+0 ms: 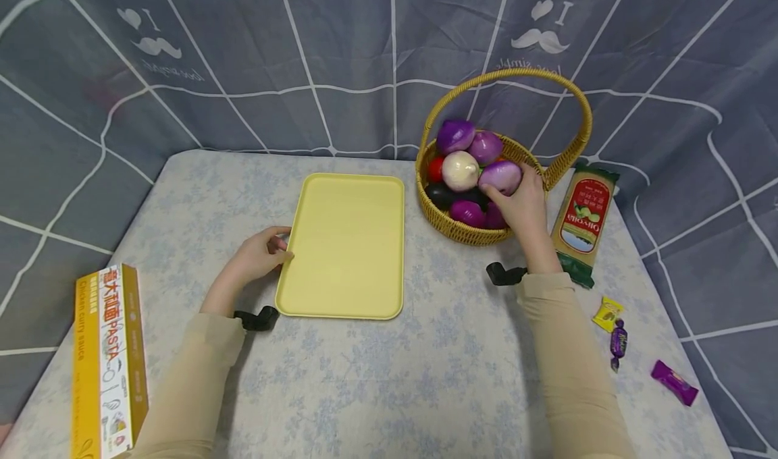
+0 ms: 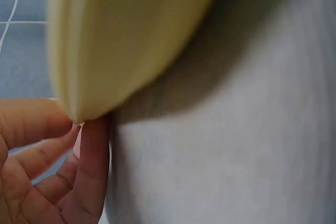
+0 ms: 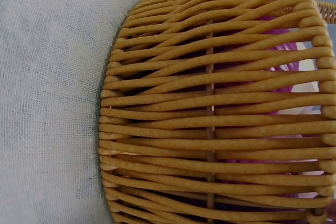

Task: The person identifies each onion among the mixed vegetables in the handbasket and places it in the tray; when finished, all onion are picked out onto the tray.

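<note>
Pasta box (image 1: 109, 361), yellow, at near left edge of table (image 1: 425, 378), upright. Left hand (image 1: 258, 256) at left rim of yellow tray (image 1: 346, 243), fingers loosely curled with tips touching the rim; in the left wrist view, fingertips (image 2: 92, 145) pressed against tray edge (image 2: 105, 51), tray corner seemingly raised slightly off the cloth. Tray at table centre, flat in the head view. Black wrist mount (image 1: 258, 318) just near the tray's near left corner. Wicker basket (image 1: 462, 233) with hoop handle right of the tray, near but apart, holding purple, white, red and dark round vegetables. Right hand (image 1: 523, 206) inside basket at its right side, fingers curled round a pale purple onion (image 1: 501, 175) lying on top of the pile. In the right wrist view, only basket wall (image 3: 210, 129) close up, purple showing through the weave; fingers not visible there. Olive-label packet (image 1: 585, 219) just right of basket, lying lengthwise. Three wrapped sweets (image 1: 618, 341) at near right: one yellow, two purple, well apart from basket.
</note>
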Available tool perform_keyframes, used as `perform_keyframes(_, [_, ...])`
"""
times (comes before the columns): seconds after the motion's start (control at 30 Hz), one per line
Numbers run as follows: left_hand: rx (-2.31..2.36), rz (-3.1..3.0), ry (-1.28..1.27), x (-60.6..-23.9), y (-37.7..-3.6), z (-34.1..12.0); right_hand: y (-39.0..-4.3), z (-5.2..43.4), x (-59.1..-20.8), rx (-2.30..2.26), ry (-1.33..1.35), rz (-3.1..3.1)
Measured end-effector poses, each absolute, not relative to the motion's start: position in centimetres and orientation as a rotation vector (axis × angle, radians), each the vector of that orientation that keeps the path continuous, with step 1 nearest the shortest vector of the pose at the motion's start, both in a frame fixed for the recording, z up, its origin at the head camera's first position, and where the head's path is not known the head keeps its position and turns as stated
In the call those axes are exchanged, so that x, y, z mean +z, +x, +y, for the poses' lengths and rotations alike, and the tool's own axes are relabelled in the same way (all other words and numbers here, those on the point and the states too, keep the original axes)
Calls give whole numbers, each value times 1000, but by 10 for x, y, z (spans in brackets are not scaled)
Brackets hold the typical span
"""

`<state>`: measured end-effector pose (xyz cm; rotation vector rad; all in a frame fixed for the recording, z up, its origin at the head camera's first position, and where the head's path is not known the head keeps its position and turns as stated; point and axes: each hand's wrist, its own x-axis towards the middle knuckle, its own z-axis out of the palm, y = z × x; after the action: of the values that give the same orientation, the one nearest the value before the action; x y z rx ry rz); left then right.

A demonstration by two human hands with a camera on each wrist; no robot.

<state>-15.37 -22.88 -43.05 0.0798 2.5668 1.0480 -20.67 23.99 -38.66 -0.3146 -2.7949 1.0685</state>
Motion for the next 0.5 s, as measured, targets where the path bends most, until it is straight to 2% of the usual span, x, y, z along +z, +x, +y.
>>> perform_keyframes(0.5, [1259,2531,-62,-436,-154,-218,-214,237,-389,1253,-405,-2664])
